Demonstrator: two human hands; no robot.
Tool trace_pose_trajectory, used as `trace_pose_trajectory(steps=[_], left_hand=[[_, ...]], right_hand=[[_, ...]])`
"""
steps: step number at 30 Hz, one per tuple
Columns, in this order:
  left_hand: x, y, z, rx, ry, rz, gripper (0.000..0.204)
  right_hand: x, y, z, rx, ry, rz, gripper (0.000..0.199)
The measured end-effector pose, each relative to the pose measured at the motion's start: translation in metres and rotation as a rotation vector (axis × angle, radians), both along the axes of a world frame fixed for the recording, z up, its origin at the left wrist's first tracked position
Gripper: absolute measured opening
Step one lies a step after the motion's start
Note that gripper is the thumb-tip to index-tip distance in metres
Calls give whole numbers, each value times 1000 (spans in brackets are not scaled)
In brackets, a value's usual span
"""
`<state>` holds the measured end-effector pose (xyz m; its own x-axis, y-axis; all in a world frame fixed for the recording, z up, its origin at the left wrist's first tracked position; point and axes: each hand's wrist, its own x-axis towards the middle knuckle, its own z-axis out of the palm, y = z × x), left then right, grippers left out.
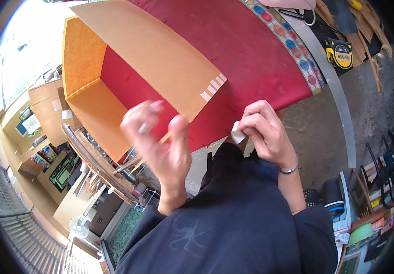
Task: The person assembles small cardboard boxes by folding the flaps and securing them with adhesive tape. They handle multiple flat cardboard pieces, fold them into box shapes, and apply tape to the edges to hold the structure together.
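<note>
My right hand point(270, 137) pinches a small white piece point(237, 134), which looks like tape or paper, between thumb and fingers. To its left, my left hand point(167, 150) is raised with thumb and fingers apart, slightly blurred, a ring on one finger. Nothing shows in its grasp. Just beyond that hand lies the corner of a tan board point(156, 50), part of a folded, box-like piece with orange-yellow walls point(82, 52). Several short white strips point(213, 86) sit in a row along the board's right end. The piece stands on a dark red covered table point(261, 77).
A patterned band with coloured dots point(291, 44) and a long grey strip point(338, 96) run along the table's right side. Past them sits a yellow-black tape measure point(339, 53). Stacked boards point(94, 157) lie at left, shelves with goods point(370, 219) at lower right.
</note>
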<state>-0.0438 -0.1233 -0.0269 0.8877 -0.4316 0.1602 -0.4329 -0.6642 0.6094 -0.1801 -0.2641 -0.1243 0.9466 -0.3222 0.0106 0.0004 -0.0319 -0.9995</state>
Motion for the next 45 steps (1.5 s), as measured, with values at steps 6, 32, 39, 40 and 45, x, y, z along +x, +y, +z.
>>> trace_pose_trajectory(steps=[6,32,39,40,45], left_hand=[[-44,7,35,-195,372,-296,48],[9,-3,-4,256,246,33,35],[8,-7,0,241,271,41,32],[7,-8,0,229,274,44,31],[8,-5,-2,230,268,23,28]], right_hand=[[14,-5,51,142,-342,88,23],[86,21,-42,331,-276,-45,7],[87,10,-45,412,-301,59,8],[87,9,-49,407,-338,80,8],[96,1,-42,363,-290,140,8]])
